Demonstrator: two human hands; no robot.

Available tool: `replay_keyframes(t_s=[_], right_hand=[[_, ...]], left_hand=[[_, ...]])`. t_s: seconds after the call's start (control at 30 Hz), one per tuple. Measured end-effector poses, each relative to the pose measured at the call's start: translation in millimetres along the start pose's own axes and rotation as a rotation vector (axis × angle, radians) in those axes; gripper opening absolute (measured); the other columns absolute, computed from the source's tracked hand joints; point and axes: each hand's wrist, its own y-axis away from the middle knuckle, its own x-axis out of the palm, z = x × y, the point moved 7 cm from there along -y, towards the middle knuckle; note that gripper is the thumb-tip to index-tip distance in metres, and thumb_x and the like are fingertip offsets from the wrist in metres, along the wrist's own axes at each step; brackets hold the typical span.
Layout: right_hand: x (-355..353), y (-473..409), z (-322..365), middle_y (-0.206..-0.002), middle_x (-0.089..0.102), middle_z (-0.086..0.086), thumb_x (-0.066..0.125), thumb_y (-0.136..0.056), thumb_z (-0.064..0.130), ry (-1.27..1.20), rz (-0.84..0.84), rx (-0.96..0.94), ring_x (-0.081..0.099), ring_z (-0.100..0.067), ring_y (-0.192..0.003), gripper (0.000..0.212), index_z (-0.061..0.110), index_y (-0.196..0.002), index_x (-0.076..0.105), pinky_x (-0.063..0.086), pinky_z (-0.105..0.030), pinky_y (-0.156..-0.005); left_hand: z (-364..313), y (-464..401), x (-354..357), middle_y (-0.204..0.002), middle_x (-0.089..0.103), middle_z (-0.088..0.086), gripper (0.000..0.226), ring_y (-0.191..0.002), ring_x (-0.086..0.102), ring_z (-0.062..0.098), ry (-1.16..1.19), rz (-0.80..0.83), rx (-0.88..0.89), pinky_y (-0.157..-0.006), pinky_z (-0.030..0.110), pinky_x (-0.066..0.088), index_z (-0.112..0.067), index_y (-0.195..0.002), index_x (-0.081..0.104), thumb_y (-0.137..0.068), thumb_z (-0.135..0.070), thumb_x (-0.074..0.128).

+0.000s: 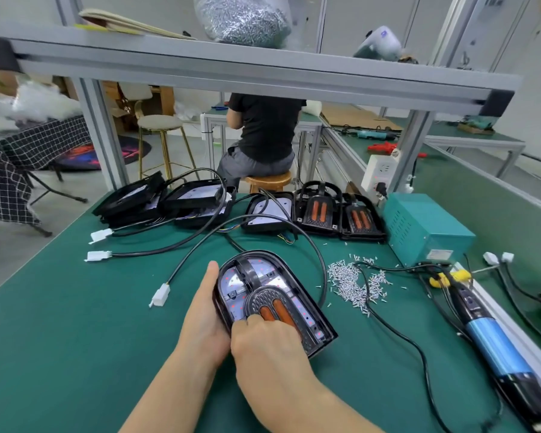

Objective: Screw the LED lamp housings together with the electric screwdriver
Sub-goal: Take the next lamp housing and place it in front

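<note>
Both hands (pixel 231 326) at housing (pixel 263 276) edge

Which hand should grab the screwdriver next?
Right, probably. The blue-and-black electric screwdriver lies on the right table edge, beyond the right hand. The left hand grips the black arched lamp housing's left side, steadying it.

Right hand (pixel 264 342) covers near end of lamp housing (pixel 272 295); fingertips hidden underneath, grip unclear. Left hand (pixel 205 310) masks housing's left edge; only thumb shows. Both forearms cut by bottom edge. Electric screwdriver (pixel 494 342) runs out of frame at lower right, tip unseen. Seated person (pixel 266 129) cut at shoulders by shelf beam (pixel 231 70). Loose screws (pixel 353 282) too small to count. Left background blurred.
</note>
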Motion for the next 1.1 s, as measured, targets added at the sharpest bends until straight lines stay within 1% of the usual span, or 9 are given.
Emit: replay_keyframes(t_s=[0.13, 0.27, 0.4, 0.53, 0.6, 0.7, 0.83, 0.97, 1.1], right_hand=[[9.8, 4.3, -2.2, -0.042, 0.051, 0.004, 0.089, -0.015, 0.037, -0.022, 0.090, 0.046, 0.048, -0.007, -0.031, 0.044, 0.019, -0.043, 0.059, 0.022, -0.015, -0.037], [8.3, 9.9, -8.8, -0.044, 0.053, 0.004, 0.091, -0.030, 0.046, -0.006, 0.028, 0.050, 0.050, -0.005, -0.035, 0.042, 0.021, -0.046, 0.061, 0.038, -0.019, -0.042], [-11.6, 23.4, -38.8, -0.076, 0.062, 0.007, 0.069, -0.081, 0.029, -0.336, -0.147, 0.100, 0.062, -0.014, -0.063, 0.007, 0.025, -0.086, 0.070, 0.047, -0.026, -0.051], [2.5, 28.0, -104.9, -0.116, 0.056, 0.007, 0.054, -0.097, 0.029, -0.441, 0.000, 0.381, 0.052, -0.014, -0.109, 0.027, 0.027, -0.123, 0.060, 0.043, -0.030, -0.090], [23.2, 28.4, -117.8, -0.110, 0.062, 0.001, 0.051, -0.099, 0.030, -0.552, 0.185, 0.408, 0.054, -0.018, -0.103, 0.024, 0.016, -0.111, 0.065, 0.043, -0.034, -0.092], [30.2, 31.3, -131.4, -0.094, 0.064, -0.017, 0.052, -0.099, 0.024, -0.773, 0.191, 0.419, 0.055, -0.027, -0.092, 0.031, -0.004, -0.094, 0.062, 0.040, -0.033, -0.087], [15.9, 47.6, -188.8, -0.101, 0.070, 0.000, 0.059, -0.094, 0.020, -0.682, 0.062, 0.571, 0.059, -0.015, -0.093, 0.016, 0.015, -0.100, 0.073, 0.040, -0.011, -0.080], [1.5, 79.8, -248.3, -0.126, 0.058, -0.006, 0.062, -0.092, 0.020, -0.321, 0.051, 0.771, 0.055, -0.022, -0.108, 0.034, 0.014, -0.126, 0.062, 0.042, -0.032, -0.093], [-15.7, 131.4, -292.0, -0.130, 0.049, -0.012, 0.068, -0.085, 0.035, -0.002, 0.187, 0.977, 0.044, -0.032, -0.118, 0.051, 0.008, -0.126, 0.053, 0.042, -0.038, -0.088]], left_hand=[[-1.3, 4.2, 0.8, -0.116, 0.066, 0.019, 0.048, -0.107, 0.064, 0.034, -0.010, -0.060, 0.025, -0.094, 0.047, 0.048, -0.004, -0.120, 0.064, -0.089, -0.040, 0.056], [-10.9, 5.0, -1.3, -0.100, 0.071, 0.018, 0.034, -0.077, 0.070, 0.027, -0.051, -0.171, 0.155, -0.061, 0.036, 0.059, 0.000, -0.121, 0.060, -0.093, -0.019, 0.055], [-11.3, 5.9, -6.6, -0.118, 0.064, 0.023, 0.039, -0.085, 0.066, 0.031, -0.051, -0.201, 0.098, -0.068, 0.041, 0.059, 0.001, -0.128, 0.055, -0.095, -0.020, 0.053], [-9.5, 3.9, -16.0, -0.112, 0.067, 0.020, 0.035, -0.086, 0.066, 0.031, -0.053, -0.243, 0.053, -0.076, 0.046, 0.054, -0.002, -0.123, 0.059, -0.094, -0.021, 0.055], [-10.1, 1.4, -13.6, -0.102, 0.071, 0.018, 0.029, -0.076, 0.069, 0.029, -0.122, -0.233, 0.030, -0.069, 0.042, 0.056, -0.003, -0.115, 0.063, -0.091, -0.019, 0.058], [-21.7, -3.3, -13.6, -0.085, 0.072, 0.015, 0.021, -0.062, 0.068, 0.023, -0.352, -0.255, 0.087, -0.061, 0.033, 0.055, -0.001, -0.105, 0.065, -0.086, -0.010, 0.064], [-50.0, -4.5, -24.0, -0.083, 0.068, 0.008, 0.026, -0.069, 0.061, 0.021, -0.717, -0.365, 0.296, -0.058, 0.025, 0.044, -0.005, -0.101, 0.066, -0.078, 0.005, 0.066], [-55.7, -8.1, -26.6, -0.108, 0.064, 0.009, 0.041, -0.098, 0.058, 0.026, -0.985, -0.469, 0.433, -0.087, 0.036, 0.045, -0.008, -0.116, 0.059, -0.077, 0.005, 0.065], [-52.7, -5.6, -30.8, -0.129, 0.056, 0.012, 0.053, -0.122, 0.047, 0.032, -1.251, -0.533, 0.500, -0.104, 0.045, 0.036, -0.010, -0.129, 0.050, -0.079, 0.009, 0.049]])
